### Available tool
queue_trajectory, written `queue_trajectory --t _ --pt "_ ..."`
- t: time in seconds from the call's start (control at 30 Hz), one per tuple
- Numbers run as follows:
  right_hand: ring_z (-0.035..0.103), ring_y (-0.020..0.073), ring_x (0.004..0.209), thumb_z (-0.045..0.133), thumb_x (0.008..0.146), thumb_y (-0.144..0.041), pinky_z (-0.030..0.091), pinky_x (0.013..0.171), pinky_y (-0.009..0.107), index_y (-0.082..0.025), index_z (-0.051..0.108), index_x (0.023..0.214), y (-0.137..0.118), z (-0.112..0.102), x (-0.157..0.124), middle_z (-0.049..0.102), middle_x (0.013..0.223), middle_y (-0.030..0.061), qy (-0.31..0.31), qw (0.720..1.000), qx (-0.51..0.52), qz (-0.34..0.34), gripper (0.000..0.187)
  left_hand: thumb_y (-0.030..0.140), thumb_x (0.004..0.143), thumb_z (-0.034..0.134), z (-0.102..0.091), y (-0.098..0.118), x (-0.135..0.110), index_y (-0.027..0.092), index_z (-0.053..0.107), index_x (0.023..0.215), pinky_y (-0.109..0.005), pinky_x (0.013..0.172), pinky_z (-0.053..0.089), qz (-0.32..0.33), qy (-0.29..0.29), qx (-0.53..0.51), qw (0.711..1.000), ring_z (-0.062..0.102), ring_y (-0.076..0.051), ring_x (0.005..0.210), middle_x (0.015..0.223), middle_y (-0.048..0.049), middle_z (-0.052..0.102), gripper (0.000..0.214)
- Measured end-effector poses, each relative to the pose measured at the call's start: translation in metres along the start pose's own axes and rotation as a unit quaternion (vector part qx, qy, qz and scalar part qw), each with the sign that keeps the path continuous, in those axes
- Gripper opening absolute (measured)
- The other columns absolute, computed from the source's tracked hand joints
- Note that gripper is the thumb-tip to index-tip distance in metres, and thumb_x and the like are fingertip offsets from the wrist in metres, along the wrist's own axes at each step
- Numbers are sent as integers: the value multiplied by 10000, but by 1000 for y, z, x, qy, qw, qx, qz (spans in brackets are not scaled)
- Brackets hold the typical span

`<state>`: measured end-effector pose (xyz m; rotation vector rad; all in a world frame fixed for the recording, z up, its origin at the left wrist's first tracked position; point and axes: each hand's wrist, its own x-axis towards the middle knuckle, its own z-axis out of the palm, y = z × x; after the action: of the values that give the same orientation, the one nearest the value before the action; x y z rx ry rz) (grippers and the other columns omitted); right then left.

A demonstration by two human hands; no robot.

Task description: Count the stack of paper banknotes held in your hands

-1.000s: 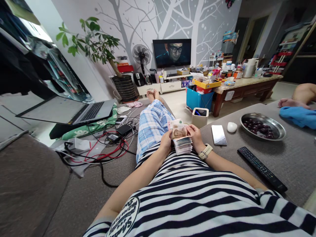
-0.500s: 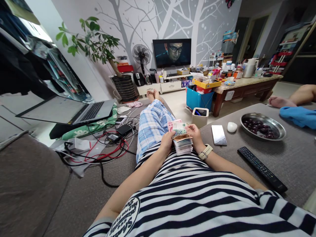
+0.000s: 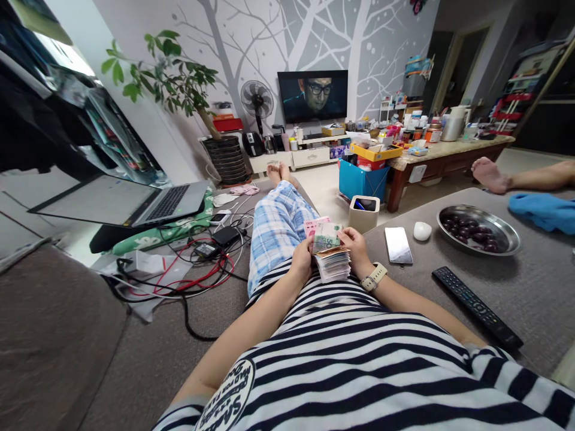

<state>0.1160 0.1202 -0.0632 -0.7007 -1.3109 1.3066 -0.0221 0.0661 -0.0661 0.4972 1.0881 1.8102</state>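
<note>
A thick, folded stack of banknotes (image 3: 333,266) is held between my hands above my lap. My left hand (image 3: 303,260) is closed around its left side, the thumb on top. With fingers pinched, my right hand (image 3: 354,246) grips the right edge of a green 50 banknote (image 3: 327,236), which stands up from the stack. Behind it on the left, a pink 100 banknote (image 3: 311,225) sticks out. A brown note lies bent over the top of the stack. The fingers under the stack are hidden.
Right of me on the sofa lie a phone (image 3: 398,245), a white mouse (image 3: 422,231), a remote control (image 3: 476,306) and a steel bowl (image 3: 512,240) of dark fruit. At left are a laptop (image 3: 168,202) and tangled cables (image 3: 211,272). A bin (image 3: 365,220) stands ahead.
The green banknote has tipped more upright, showing more of its face, and the brown note below has folded down. At far right, another person's foot has shifted left and lifted.
</note>
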Motion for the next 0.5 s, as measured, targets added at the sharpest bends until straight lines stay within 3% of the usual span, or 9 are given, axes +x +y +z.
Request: queue_trajectory --t 0.5 --pt "515 175 643 737 705 -568 463 645 322 -235 592 687 -4 2 -2 588 655 -11 3 1000 13 -1 364 342 720 814 -1 -1 1 158 752 793 -351 915 577 11 11 -2 1000 762 -234 850 770 -47 788 207"
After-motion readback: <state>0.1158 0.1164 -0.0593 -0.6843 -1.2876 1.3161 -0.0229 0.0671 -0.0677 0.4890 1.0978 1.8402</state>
